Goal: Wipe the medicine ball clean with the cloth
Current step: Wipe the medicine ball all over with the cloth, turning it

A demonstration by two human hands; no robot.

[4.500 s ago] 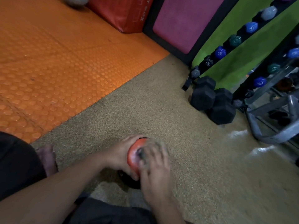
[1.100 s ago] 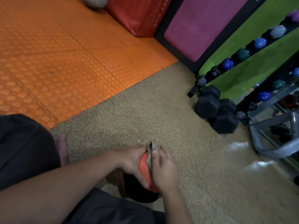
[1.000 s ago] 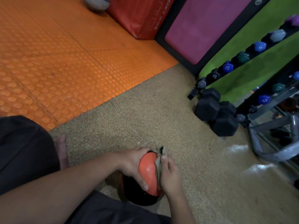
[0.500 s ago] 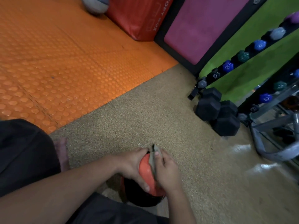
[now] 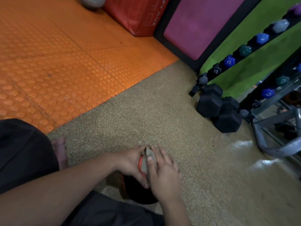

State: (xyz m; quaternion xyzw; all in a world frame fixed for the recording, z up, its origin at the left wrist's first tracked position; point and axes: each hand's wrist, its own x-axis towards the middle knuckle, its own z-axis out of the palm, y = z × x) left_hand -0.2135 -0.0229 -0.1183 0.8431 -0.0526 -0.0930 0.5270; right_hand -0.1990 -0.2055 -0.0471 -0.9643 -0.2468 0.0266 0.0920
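The orange and black medicine ball [image 5: 137,191] rests on the speckled floor between my legs, mostly covered by my hands. My left hand [image 5: 130,162] cups its left side and holds it steady. My right hand [image 5: 164,173] lies flat over the top right, pressing a grey cloth [image 5: 145,162] against the ball. Only a thin orange strip and the black underside of the ball show.
Black hex dumbbells [image 5: 218,110] lie on the floor at the right, below a rack of small coloured dumbbells [image 5: 244,51]. A grey metal frame [image 5: 276,144] stands at the far right. An orange studded mat [image 5: 65,62], a red soft box [image 5: 138,15] and a pink pad [image 5: 200,23] are beyond.
My right hand has slid the cloth leftward over the ball's top, so less orange shows than half a second ago. My left hand keeps its hold.
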